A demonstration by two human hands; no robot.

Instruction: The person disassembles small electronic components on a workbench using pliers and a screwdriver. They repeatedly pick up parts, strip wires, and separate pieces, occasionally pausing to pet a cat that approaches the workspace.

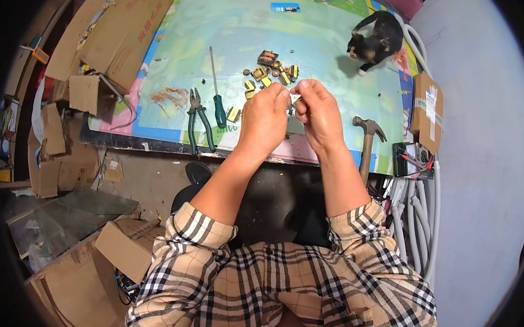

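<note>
Above a pale-green patterned tabletop [232, 39], the left hand [265, 120] and right hand [321, 116] are nearly meeting, fingers curling; whether either is gripping something small I cannot tell. Small yellow, black and copper-coloured blocky parts [284, 77] are lying around eleven o'clock from them, a dark-green-handled metal screwdriver [219, 103] at nine, a metal-headed claw hammer [367, 143] at four.

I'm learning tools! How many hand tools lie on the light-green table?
3: green-handled metal pliers at left, a green-handled screwdriver beside them, a metal-headed claw hammer at right. Others may be hidden.
</note>
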